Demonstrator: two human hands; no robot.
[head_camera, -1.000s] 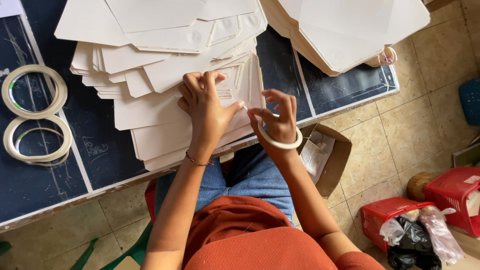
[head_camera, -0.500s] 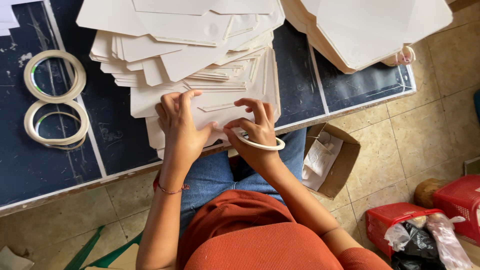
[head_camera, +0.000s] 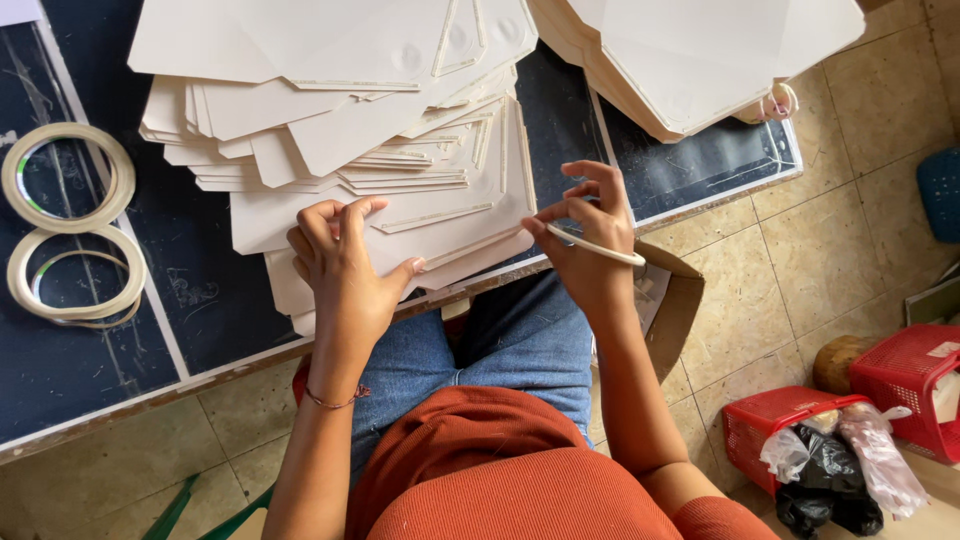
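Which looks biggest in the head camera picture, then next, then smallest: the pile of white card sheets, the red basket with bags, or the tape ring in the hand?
1. Pile of white card sheets, biggest by far.
2. Red basket with bags, on the floor farther from the camera, so its true size is unsure.
3. Tape ring held by the right hand, smallest.

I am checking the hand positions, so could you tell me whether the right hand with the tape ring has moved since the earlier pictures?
Yes. The right hand with the tape ring has shifted right along the table edge, away from the left hand.
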